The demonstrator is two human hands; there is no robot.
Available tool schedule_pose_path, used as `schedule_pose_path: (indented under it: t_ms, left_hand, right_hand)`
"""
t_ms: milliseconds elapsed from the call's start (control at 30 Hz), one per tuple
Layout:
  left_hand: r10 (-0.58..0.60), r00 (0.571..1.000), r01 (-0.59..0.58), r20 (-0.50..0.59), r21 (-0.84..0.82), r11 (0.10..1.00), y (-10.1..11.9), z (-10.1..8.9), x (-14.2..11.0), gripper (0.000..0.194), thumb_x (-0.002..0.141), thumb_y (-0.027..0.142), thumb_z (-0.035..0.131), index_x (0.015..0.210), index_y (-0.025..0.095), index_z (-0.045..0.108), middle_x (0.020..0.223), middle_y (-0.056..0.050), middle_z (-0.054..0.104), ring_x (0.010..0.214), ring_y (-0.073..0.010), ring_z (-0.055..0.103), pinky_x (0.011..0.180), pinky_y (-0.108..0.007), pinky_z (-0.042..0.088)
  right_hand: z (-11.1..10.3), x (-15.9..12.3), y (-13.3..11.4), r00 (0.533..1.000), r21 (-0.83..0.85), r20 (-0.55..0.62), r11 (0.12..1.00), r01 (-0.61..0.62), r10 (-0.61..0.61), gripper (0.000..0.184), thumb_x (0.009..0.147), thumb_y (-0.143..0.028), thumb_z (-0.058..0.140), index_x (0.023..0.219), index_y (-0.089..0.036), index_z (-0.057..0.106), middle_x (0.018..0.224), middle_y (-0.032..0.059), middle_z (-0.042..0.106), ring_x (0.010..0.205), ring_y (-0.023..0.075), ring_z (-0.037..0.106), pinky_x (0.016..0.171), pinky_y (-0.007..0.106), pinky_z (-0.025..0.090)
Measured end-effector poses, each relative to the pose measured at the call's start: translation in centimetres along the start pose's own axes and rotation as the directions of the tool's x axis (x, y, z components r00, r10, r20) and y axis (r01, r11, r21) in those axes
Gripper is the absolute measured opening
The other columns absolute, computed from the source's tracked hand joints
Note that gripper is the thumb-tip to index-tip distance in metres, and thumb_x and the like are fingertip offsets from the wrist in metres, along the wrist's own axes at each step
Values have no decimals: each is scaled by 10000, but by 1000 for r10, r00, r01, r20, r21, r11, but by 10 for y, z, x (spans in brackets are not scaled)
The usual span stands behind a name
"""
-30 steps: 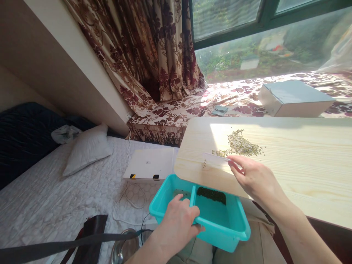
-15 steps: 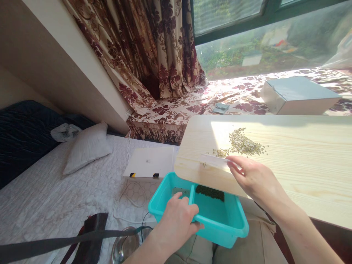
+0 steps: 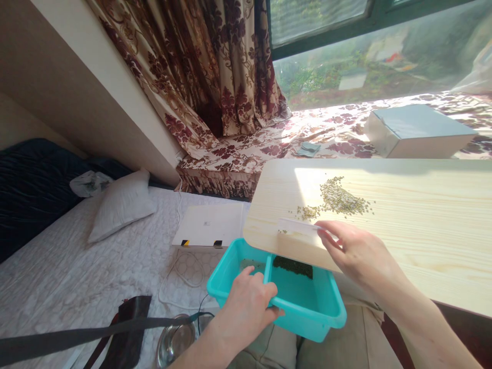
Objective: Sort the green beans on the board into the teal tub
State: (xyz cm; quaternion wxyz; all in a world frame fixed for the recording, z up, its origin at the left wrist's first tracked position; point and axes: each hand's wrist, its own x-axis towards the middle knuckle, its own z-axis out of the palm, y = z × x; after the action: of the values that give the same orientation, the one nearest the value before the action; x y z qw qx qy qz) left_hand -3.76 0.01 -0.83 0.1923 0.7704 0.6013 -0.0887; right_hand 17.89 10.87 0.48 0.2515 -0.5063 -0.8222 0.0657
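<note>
My right hand (image 3: 351, 251) pinches a thin, whitish, see-through strip (image 3: 298, 226), held low over the wooden board near its front edge. A few small greenish grains (image 3: 283, 231) lie in front of the strip. Behind it spreads a loose pile of the same bean-like grains (image 3: 340, 197). Below the board's edge is a turquoise two-compartment tub (image 3: 334, 312), partly under the board. Dark green grains (image 3: 292, 266) lie heaped in its right compartment, and a few specks show in the left one. My left hand (image 3: 251, 297) is closed on the tub's near rim by the divider.
The pale wooden board (image 3: 415, 241) reaches to the right. Behind it, a grey-topped box (image 3: 421, 130) and a folded cloth (image 3: 308, 149) rest on the flowered sill cover. A white box (image 3: 209, 224), cable, steel bowl (image 3: 176, 338) and dark strap (image 3: 96, 330) are on the left.
My right hand has shifted the strip slightly toward the board's front edge, and the few grains ahead of it sit a little nearer that edge. My left hand keeps its hold on the tub.
</note>
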Motion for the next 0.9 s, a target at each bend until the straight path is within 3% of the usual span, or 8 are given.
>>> schedule_pose_path:
  t_ms: [167,667,900]
  left_hand:
    - [19,1000,-19,-21,6,1000,-2,3,1,270,818,451,788,828,192,712,813,-44,676,873,-216,658,1092,-401,390]
    - [29,999,-29,-28,16,999,-1,2,1,279,810,455,795,819,191,706,803,-36,670,864,-212,657,1074,-392,404]
    - [20,1000,-20,-16,16,1000,0,-1,-1,264,825,442,786,829,190,707,811,-38,674,869,-212,659,1075,-396,403]
  right_hand:
    - [-1,-5,2,1000,-46,-31,999,1,-2,303,910,-325,450,933,-239,740,829,42,791,626,183,707,535,265,479]
    - [-8,-9,-1,998,58,56,998,-40,37,299,905,-330,443,932,-255,732,794,15,786,526,151,658,509,256,465]
    - [-8,-9,-2,996,44,82,998,-50,46,278,895,-306,461,901,-262,735,797,18,785,606,163,697,538,255,483]
